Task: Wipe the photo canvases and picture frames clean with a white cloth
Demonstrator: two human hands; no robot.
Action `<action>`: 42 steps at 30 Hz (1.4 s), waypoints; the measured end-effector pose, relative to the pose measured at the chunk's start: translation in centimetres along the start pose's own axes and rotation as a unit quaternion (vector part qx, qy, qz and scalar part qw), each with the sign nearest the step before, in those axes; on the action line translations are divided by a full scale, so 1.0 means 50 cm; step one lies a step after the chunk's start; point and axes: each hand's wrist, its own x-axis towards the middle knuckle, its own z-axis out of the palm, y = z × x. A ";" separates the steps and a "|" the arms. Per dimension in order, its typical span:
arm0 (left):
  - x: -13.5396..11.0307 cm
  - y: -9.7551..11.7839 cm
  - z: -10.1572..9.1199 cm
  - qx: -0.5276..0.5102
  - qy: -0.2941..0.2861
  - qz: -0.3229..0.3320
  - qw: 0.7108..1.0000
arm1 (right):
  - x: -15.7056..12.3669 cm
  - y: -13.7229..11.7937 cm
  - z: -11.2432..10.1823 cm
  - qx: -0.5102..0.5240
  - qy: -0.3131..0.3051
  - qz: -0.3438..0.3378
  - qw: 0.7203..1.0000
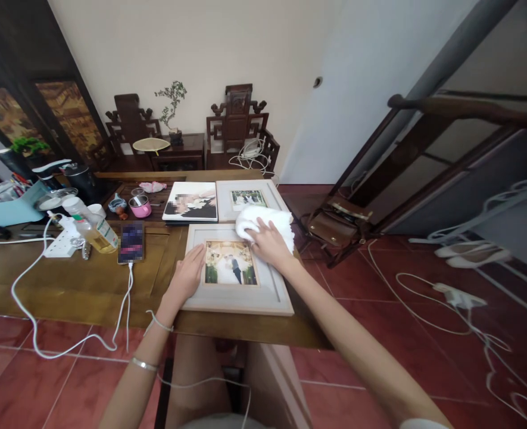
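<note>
A framed photo (230,264) with a pale wide border lies flat near the table's front edge. My left hand (189,273) rests flat on its left side, fingers stretched out and holding nothing. At the frame's upper right corner my right hand (270,241) is closed on a white cloth (281,221), pressing it down. Part of the cloth covers the lower edge of a second framed photo (248,198) lying just behind. Left of that one sits a photo book (190,201) with a picture on its cover.
On the wooden table (89,289), to the left, are a charging phone (131,242), a bottle of yellow liquid (96,233), a pink cup (140,206) and a power strip (65,241). A dark chair holding a brown bag (340,225) stands right. Cables (428,325) trail across the floor.
</note>
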 end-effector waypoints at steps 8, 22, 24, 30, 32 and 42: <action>-0.004 0.000 0.010 0.012 0.047 0.025 0.999 | -0.192 -0.079 -0.068 0.065 -0.085 -0.095 0.990; 0.003 -0.010 0.011 0.028 -0.004 0.023 0.999 | -0.106 -0.087 -0.037 0.056 -0.062 -0.053 0.995; 0.006 -0.011 0.007 0.020 -0.018 0.015 1.000 | -0.043 -0.049 -0.024 0.029 -0.033 -0.040 0.998; 0.003 -0.005 0.004 0.017 -0.008 0.002 1.000 | 0.025 -0.027 0.001 0.000 -0.035 -0.004 0.999; 0.001 -0.003 0.006 0.018 0.010 0.004 1.000 | -0.010 -0.048 -0.005 0.008 -0.068 -0.037 0.997; 0.001 -0.007 0.017 0.033 0.047 0.041 0.997 | -0.247 -0.160 -0.148 0.153 -0.213 -0.154 0.953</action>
